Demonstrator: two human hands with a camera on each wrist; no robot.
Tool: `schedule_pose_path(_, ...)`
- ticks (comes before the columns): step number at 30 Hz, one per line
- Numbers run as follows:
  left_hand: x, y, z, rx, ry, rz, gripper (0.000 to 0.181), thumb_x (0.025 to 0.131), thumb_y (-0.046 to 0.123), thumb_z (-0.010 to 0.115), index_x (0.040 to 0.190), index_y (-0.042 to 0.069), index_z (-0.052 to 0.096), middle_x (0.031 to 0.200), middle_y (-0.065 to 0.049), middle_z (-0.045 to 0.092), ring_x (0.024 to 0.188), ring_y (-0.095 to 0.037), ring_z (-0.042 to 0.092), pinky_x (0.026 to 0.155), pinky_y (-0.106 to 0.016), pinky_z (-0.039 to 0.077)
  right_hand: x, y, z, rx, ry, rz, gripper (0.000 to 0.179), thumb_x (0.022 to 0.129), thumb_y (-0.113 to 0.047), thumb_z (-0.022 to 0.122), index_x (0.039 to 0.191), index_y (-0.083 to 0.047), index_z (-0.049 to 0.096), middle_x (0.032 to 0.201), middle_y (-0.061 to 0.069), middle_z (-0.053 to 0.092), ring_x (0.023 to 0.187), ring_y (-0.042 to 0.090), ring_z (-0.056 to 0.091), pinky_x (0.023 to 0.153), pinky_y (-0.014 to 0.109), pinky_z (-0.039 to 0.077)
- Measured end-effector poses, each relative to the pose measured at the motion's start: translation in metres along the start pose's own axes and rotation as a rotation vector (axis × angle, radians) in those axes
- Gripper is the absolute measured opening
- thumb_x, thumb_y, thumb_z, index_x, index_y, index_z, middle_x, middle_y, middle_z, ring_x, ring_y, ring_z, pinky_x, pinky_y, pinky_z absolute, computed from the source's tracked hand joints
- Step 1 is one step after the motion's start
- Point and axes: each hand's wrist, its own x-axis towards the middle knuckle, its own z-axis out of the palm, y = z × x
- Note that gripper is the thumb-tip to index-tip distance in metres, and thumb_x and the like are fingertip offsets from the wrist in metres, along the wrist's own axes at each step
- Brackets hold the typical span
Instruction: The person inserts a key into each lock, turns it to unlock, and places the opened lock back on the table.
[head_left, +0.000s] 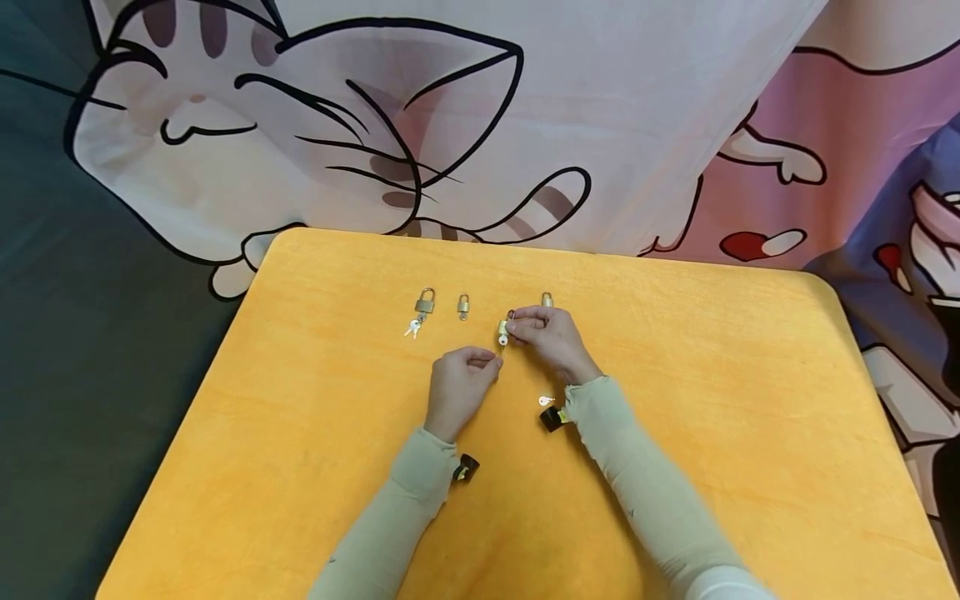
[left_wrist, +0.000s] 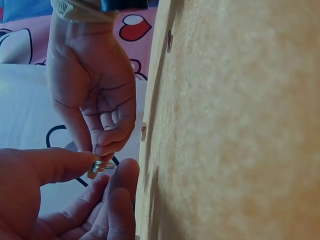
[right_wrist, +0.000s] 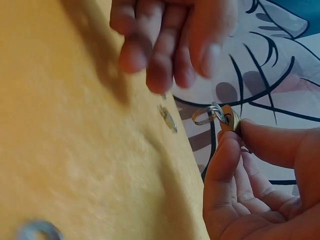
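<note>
A small brass padlock is pinched between the thumb and fingers of my right hand, held above the yellow table. In the right wrist view a key with a metal ring sticks out of the base of this padlock. My left hand is just to the left and nearer me. Its fingers are loosely bent and apart from the padlock in the right wrist view. In the left wrist view the left thumb overlaps the key end.
Left of the hands lie a larger padlock with keys and a small padlock. Behind my right hand is another padlock, partly hidden. A loose key lies by the right wrist. The yellow table meets a cartoon-printed cloth.
</note>
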Motion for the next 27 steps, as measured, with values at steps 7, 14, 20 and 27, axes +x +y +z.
schedule_pose_path(7,0.0,-0.002,-0.002,0.019,-0.013,-0.012,0.013,0.091,0.018,0.075,0.093,0.005,0.077,0.075,0.002,0.073,0.064,-0.008,0.069,0.063,-0.03,0.056,0.016,-0.003,-0.001,-0.063,0.005,0.032,0.033,0.092,-0.008,0.073,0.121,0.006,0.065,0.087,0.007,0.074,0.078,0.016,0.071,0.076,0.028,0.056)
schedule_pose_path(14,0.0,-0.005,-0.002,0.021,-0.018,-0.004,0.012,0.092,0.017,0.075,0.093,0.005,0.077,0.075,0.003,0.073,0.064,-0.008,0.069,0.063,-0.03,0.056,0.03,0.0,0.002,-0.143,0.01,0.034,0.033,0.093,-0.013,0.073,0.123,-0.001,0.066,0.083,0.009,0.074,0.077,0.017,0.07,0.082,0.03,0.053)
schedule_pose_path(20,-0.001,-0.006,-0.002,0.026,-0.019,-0.004,0.012,0.092,0.017,0.074,0.093,0.006,0.077,0.074,0.003,0.072,0.063,-0.008,0.069,0.063,-0.03,0.056,0.04,-0.003,0.01,-0.299,0.058,0.002,0.027,0.093,-0.016,0.073,0.118,-0.005,0.069,0.083,0.009,0.073,0.072,0.018,0.065,0.068,0.028,0.051)
schedule_pose_path(27,-0.002,-0.005,-0.002,0.015,0.011,0.009,0.01,0.092,0.016,0.075,0.092,0.006,0.077,0.073,0.003,0.072,0.062,-0.008,0.068,0.062,-0.03,0.056,0.049,-0.007,0.015,-0.495,0.091,-0.04,0.025,0.092,-0.019,0.075,0.115,-0.007,0.071,0.083,0.009,0.072,0.07,0.018,0.063,0.062,0.029,0.048)
